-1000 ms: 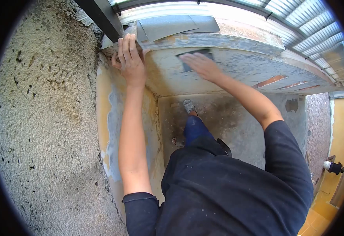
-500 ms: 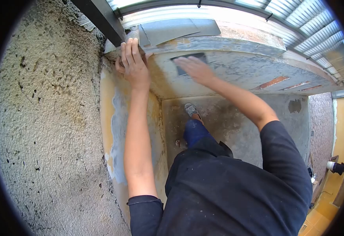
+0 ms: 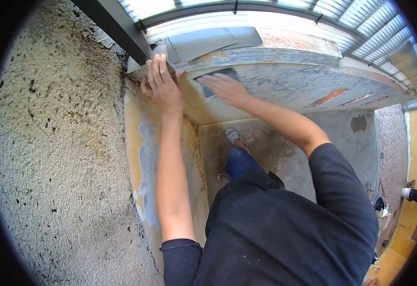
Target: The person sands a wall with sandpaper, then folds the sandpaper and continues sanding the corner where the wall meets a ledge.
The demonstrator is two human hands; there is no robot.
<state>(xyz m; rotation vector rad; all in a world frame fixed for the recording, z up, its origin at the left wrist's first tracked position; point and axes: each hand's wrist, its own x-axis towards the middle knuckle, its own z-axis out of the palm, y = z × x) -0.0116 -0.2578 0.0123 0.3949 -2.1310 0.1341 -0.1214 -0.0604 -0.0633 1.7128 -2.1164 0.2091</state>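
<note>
My right hand (image 3: 225, 89) lies flat over a dark sheet of sandpaper (image 3: 230, 73), pressing it to the scuffed grey-and-cream wall (image 3: 275, 81). Edges of the sheet show above and below the fingers. Up at the wall's left end, my left hand (image 3: 164, 90) is curled over the ledge corner (image 3: 171, 71), just under a dark metal post (image 3: 118, 28). Its fingers are close together and point upward; part of their grip is hidden. Grey sheets (image 3: 203, 40) that look like more sandpaper rest on the ledge beside this hand.
A rough, pitted wall (image 3: 70, 157) rises close on the left. Below is a stained concrete floor (image 3: 284, 143) with my sandalled foot (image 3: 233, 137) on it. Corrugated translucent panels (image 3: 346, 19) stand beyond the ledge. A white-and-black container (image 3: 412, 194) is at the far right.
My right hand and the sandpaper have moved slightly left along the wall, and the sheet is more tilted. My left hand stays at the corner. The view has shifted a little.
</note>
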